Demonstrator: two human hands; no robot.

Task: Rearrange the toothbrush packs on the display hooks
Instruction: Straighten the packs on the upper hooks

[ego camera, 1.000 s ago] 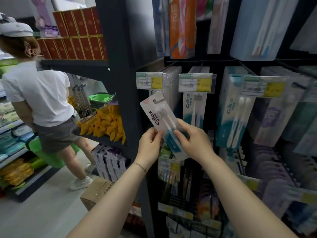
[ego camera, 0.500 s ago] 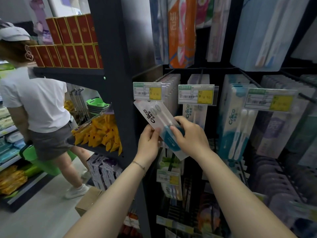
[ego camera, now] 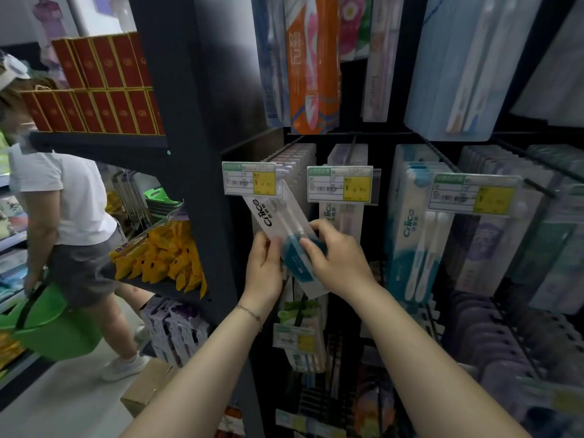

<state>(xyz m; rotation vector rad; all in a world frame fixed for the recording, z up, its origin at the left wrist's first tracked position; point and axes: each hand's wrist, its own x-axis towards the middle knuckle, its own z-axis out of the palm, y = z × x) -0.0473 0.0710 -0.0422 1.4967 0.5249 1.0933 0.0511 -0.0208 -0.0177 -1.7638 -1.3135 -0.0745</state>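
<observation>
Nearest the camera, a thin bracelet (ego camera: 249, 312) circled the left wrist. Above it, the left hand (ego camera: 264, 267) curled its fingers round the left edge of the toothbrush pack (ego camera: 278, 222), and the right hand (ego camera: 341, 263) pinched the blue lower part, thumb beneath and fingers on top. The pack was held tilted in front of the rack, its top end tucked just under the left price label (ego camera: 249, 179). The display hook (ego camera: 284, 150) ran back from that label, carrying a row of hanging packs (ego camera: 300, 165). The pack looked light and fairly stiff, a slick clear blister over thin card. Holding it by the lower edges seemed sound, since that left the hang tab free and spared it from bending or tearing.
</observation>
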